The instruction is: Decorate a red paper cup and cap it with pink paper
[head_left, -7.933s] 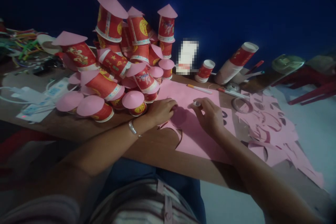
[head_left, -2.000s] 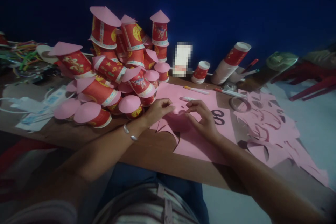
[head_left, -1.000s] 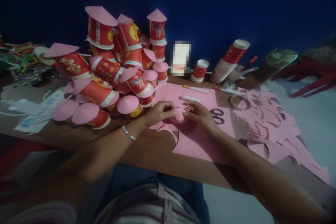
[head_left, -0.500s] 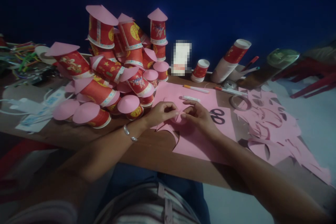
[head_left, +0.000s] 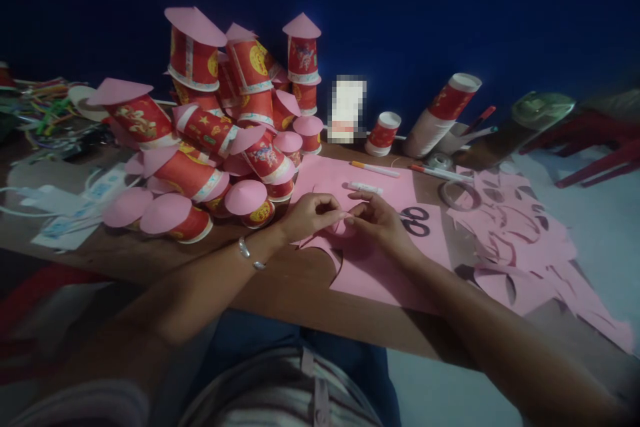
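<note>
My left hand (head_left: 311,217), with a silver bracelet at the wrist, pinches a small piece of pink paper (head_left: 341,228). Meeting it at the fingertips, my right hand (head_left: 379,219) pinches the same piece from the other side. The fingers hide much of its shape. Beneath both hands lie pink paper sheets (head_left: 385,273), one with a curved cut-out at its left edge. Just right of my right hand are the black scissor handles (head_left: 416,221); the blades are not visible. A white tube (head_left: 365,188) lies behind my fingers.
Stacked red paper cups with pink cone tops (head_left: 193,177) fill the left side. Pens (head_left: 375,169), a tape roll (head_left: 459,195) and pink scraps (head_left: 520,227) lie to the right. Behind stand a red cup (head_left: 383,135) and a leaning cup stack (head_left: 443,117). A power strip (head_left: 83,207) lies far left.
My left thumb has shifted slightly right, closer to the right fingertips. Both hands still pinch the pink paper. The whole view has moved very little.
</note>
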`<state>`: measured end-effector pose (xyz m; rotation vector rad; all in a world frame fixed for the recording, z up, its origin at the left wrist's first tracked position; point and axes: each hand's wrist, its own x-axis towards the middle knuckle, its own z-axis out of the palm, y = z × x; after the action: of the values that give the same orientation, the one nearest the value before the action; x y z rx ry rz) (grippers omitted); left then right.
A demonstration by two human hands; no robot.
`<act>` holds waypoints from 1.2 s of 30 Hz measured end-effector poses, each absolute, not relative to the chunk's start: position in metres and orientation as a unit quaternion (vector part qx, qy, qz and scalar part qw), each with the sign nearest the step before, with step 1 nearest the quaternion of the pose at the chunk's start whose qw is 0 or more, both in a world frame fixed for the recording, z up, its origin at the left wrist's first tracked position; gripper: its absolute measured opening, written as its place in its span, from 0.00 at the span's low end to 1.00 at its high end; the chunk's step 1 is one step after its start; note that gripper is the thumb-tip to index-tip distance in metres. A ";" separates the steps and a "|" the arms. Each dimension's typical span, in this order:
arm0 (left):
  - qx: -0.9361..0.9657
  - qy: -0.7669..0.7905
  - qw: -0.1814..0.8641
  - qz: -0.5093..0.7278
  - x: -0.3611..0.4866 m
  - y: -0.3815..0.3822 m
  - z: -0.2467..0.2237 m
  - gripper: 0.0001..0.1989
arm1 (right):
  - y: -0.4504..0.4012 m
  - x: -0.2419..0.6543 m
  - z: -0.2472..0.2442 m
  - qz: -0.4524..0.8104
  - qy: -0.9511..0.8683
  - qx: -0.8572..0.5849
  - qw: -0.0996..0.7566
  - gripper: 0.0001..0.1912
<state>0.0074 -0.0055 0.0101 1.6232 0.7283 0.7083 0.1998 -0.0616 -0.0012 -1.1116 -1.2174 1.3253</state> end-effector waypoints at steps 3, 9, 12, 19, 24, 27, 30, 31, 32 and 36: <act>0.701 0.316 0.557 0.313 0.009 -0.007 0.010 0.12 | -0.061 0.199 -0.002 0.550 -0.498 -0.460 0.487 0.27; 0.705 0.306 0.547 0.331 0.009 -0.008 0.012 0.10 | -0.062 0.198 0.001 0.576 -0.479 -0.455 0.481 0.21; 0.706 0.298 0.554 0.326 0.008 -0.008 0.014 0.10 | -0.064 0.198 0.005 0.578 -0.484 -0.478 0.451 0.18; 0.673 0.277 0.605 0.324 0.006 -0.009 0.016 0.12 | -0.065 0.202 0.010 0.555 -0.523 -0.483 0.432 0.18; 0.600 0.283 0.677 0.318 0.007 -0.011 0.015 0.18 | -0.064 0.203 0.006 0.522 -0.488 -0.477 0.511 0.15; 0.609 0.309 0.675 0.280 0.008 -0.014 0.014 0.19 | -0.065 0.202 0.008 0.513 -0.498 -0.477 0.511 0.15; 0.630 0.317 0.656 0.271 0.008 -0.015 0.013 0.17 | -0.066 0.201 0.011 0.509 -0.516 -0.480 0.494 0.14; 0.632 0.315 0.653 0.273 0.008 -0.014 0.013 0.16 | -0.066 0.201 0.011 0.508 -0.519 -0.482 0.490 0.14; 0.633 0.315 0.652 0.273 0.008 -0.014 0.013 0.15 | -0.067 0.200 0.012 0.507 -0.521 -0.484 0.487 0.14; 0.638 0.317 0.650 0.266 0.006 -0.012 0.013 0.14 | -0.067 0.200 0.012 0.506 -0.519 -0.487 0.487 0.13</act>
<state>0.0063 -0.0124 0.0128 1.4487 0.7213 0.6042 0.2004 -0.0671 0.0117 -1.1842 -1.2618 1.2304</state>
